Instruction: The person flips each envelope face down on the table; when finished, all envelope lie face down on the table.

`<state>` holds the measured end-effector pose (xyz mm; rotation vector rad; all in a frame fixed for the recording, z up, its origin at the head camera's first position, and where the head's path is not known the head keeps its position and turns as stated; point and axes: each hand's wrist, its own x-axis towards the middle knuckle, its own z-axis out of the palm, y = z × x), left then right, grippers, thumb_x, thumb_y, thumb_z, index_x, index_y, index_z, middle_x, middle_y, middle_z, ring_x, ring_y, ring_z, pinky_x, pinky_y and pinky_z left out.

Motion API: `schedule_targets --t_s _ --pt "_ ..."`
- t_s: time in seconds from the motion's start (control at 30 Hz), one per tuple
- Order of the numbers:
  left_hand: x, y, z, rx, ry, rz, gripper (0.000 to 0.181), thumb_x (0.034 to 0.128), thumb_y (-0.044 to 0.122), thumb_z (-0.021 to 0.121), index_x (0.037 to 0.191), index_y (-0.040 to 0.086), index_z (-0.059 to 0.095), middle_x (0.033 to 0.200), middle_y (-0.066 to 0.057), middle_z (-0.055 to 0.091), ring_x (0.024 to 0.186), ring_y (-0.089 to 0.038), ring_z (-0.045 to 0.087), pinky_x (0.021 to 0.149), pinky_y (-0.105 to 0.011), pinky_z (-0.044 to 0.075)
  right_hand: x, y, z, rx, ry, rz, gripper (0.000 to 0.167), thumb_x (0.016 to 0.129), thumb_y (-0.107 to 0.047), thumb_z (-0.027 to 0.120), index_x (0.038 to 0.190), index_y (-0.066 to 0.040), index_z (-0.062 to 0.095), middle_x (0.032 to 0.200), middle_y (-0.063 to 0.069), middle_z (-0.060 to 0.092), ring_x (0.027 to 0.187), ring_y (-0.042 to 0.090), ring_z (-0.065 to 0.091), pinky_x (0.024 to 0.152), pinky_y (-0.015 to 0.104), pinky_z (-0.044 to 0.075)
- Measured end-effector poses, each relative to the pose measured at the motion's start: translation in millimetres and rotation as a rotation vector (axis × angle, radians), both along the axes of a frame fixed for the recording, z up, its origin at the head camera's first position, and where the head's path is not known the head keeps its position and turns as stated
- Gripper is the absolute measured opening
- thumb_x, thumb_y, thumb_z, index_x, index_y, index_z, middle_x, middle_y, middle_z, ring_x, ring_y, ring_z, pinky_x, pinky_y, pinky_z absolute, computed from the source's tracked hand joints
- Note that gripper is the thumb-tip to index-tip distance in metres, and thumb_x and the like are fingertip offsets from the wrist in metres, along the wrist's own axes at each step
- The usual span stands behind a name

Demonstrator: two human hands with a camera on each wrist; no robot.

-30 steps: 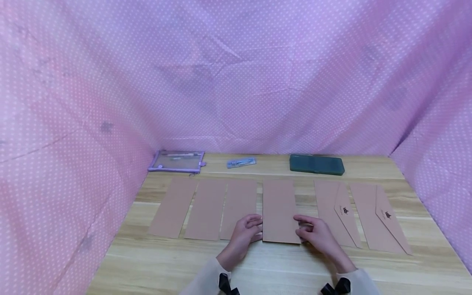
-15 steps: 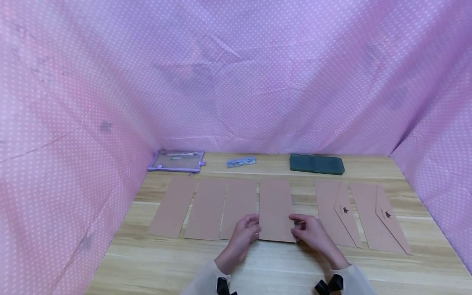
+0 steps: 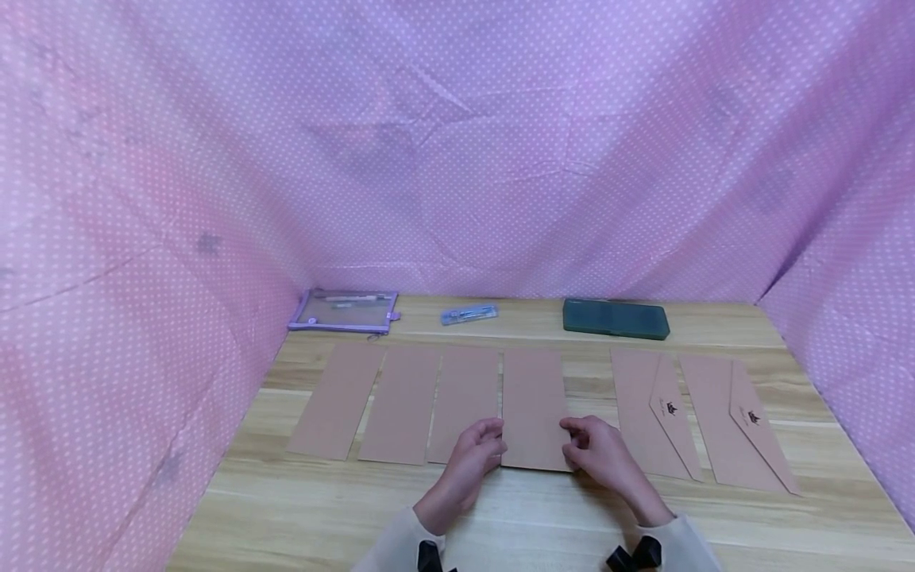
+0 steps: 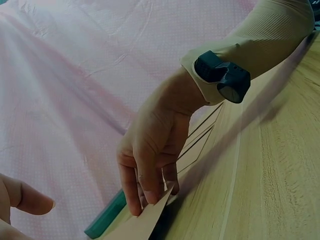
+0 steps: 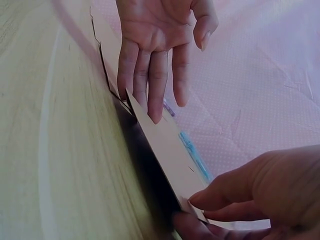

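While right fingers (image 5: 225, 192) pinch one envelope (image 3: 532, 409) of six, left fingers (image 5: 157, 82) extend straight.

The envelopes (image 3: 532, 409) look like smooth, matt paper, the table (image 3: 515, 520) like grained wood, the curtain (image 3: 500, 175) like creased cloth, the case (image 3: 615, 319) like smooth plastic.

Left hand (image 3: 470, 462) and right hand (image 3: 600, 454) are bare. Left sleeve (image 3: 399, 544) and right sleeve (image 4: 267, 37) are long, pale cream; the right shows fine ribbing. Left wrist unit (image 3: 430, 556): black. Right wrist unit (image 4: 222, 74): black, blocky, round-faced.
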<state>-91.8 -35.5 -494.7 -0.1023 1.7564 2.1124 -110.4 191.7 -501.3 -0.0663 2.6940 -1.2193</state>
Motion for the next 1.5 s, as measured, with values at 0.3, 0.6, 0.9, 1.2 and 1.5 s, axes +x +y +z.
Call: schedule_targets --t_s 0.3,0.6,0.9,1.2,1.5 --pt "2.2 -1.3 3.8 -0.014 0.016 -0.034 0.057 0.0904 0.007 0.051 0.141 -0.016 0.036 0.154 -0.039 0.030 0.147 -0.051 0.028 0.113 -0.060 0.037 0.2 -2 2.9 0.069 0.039 0.035 0.029 0.082 -0.004 0.071 0.111 0.001 0.072 0.096 0.010 0.064 0.083 0.013 0.060 0.073 0.025 0.050" --pt "-2.6 12.9 9.7 -0.088 0.080 -0.029 0.053 0.0918 0.008 0.055 0.141 -0.009 0.044 0.150 -0.033 0.042 0.142 -0.048 0.037 0.107 -0.052 0.043 0.8 18 1.5 0.018 0.138 0.067 0.032 0.086 -0.006 0.073 0.117 -0.001 0.069 0.115 0.017 0.066 0.087 0.018 0.065 0.072 0.023 0.055" --pt "-14.7 63.1 7.6 -0.114 0.125 -0.045 0.052 0.0868 0.006 0.059 0.136 -0.006 0.051 0.147 -0.026 0.048 0.139 -0.048 0.040 0.116 -0.060 0.034 -5.1 79 1.2 0.154 0.488 0.116 0.035 0.081 -0.001 0.076 0.115 -0.001 0.069 0.114 0.017 0.068 0.089 0.020 0.066 0.071 0.025 0.056" --pt "-30.9 109.5 3.3 -0.104 0.122 -0.008 0.049 0.0855 0.007 0.062 0.134 -0.002 0.055 0.144 -0.018 0.055 0.137 -0.043 0.046 0.115 -0.055 0.038 -14.2 143 1.1 0.227 0.531 0.104 0.036 0.085 -0.006 0.074 0.119 0.002 0.065 0.120 0.023 0.064 0.110 0.018 0.057 0.092 -0.003 0.026" --pt "-33.8 146.5 0.4 -0.028 0.083 -0.015 0.052 0.0827 0.005 0.062 0.134 0.004 0.056 0.147 -0.012 0.053 0.139 -0.039 0.045 0.116 -0.052 0.039 -18.6 192 -5.1 0.250 0.498 0.113 0.044 0.088 -0.009 0.072 0.128 0.005 0.058 0.133 0.035 0.052 0.113 0.050 0.045 0.124 0.048 0.025"
